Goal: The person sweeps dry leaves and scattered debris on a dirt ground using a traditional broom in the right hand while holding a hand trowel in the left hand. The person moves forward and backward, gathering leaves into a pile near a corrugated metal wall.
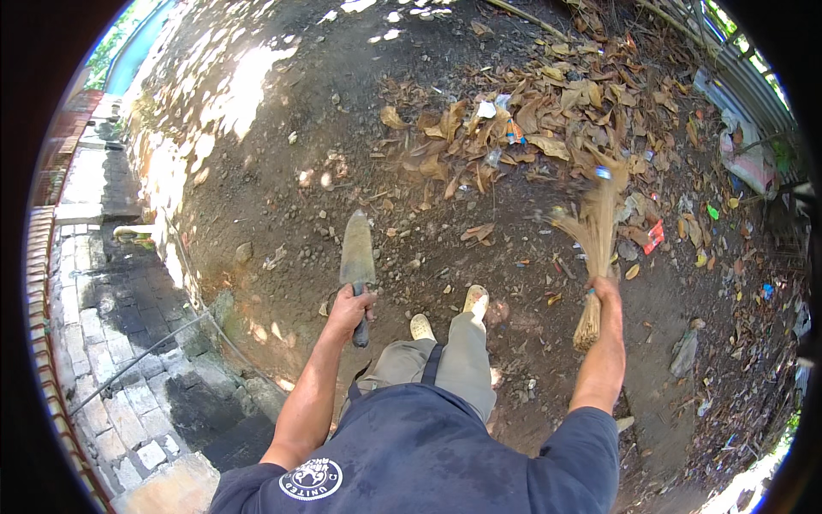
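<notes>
My left hand (pixel 350 313) grips the dark handle of a trowel (pixel 358 250), its worn metal blade pointing away from me above bare soil. In my right hand (pixel 603 289) is a bundled stick broom (pixel 598 225), held around its bound part with the butt end towards me. The broom's bristles fan out and look blurred; their tips are over the near right side of a heap of dry brown leaves (pixel 526 122). Bits of plastic litter, among them an orange wrapper (pixel 514 132), lie in the heap.
A red wrapper (pixel 654 236) lies right of the broom. Corrugated sheeting (pixel 751 90) and a pale sack (pixel 745 151) stand along the right edge. To the left runs a block-paved path (pixel 128 411), with a thin rod (pixel 138 363) slanting across it. Small stones dot the soil.
</notes>
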Motion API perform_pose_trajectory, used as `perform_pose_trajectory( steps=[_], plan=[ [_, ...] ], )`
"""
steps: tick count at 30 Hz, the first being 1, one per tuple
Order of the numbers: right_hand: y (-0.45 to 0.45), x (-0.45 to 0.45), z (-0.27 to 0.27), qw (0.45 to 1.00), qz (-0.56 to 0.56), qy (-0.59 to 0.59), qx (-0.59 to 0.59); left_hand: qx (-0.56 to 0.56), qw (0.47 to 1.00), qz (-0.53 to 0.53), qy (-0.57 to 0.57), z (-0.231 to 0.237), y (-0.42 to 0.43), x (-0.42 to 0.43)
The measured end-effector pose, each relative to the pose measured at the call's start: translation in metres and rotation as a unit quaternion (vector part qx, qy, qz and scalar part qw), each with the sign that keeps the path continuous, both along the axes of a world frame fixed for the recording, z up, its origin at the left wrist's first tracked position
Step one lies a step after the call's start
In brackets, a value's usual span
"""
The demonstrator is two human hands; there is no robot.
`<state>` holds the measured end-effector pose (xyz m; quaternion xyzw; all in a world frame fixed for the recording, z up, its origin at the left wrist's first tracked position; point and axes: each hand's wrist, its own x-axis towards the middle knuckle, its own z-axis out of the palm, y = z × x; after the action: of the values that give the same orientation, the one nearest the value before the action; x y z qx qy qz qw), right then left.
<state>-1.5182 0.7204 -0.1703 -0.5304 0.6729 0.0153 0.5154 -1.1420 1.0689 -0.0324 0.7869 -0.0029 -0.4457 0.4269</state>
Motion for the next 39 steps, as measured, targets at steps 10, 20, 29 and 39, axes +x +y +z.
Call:
perform_pose_trajectory(
  steps=[10, 20, 29, 39],
  plan=[
    [0.064, 0.030, 0.028, 0.973, -0.077, -0.210, -0.057, -0.052, 0.998, 0.022, 0.017, 0.013, -0.052, 0.007],
    [0.243, 0.341, -0.070, 0.914, 0.202, -0.278, 0.216, -0.043, 0.999, 0.024, 0.012, 0.012, -0.013, 0.098],
    [0.158, 0.353, -0.107, 0.890, -0.081, -0.333, 0.300, -0.011, 1.000, 0.020, 0.016, -0.014, 0.043, 0.229],
    [0.029, 0.227, 0.008, 0.993, -0.022, 0.089, -0.080, -0.024, 0.997, -0.048, 0.054, -0.009, 0.010, 0.264]
  ],
)
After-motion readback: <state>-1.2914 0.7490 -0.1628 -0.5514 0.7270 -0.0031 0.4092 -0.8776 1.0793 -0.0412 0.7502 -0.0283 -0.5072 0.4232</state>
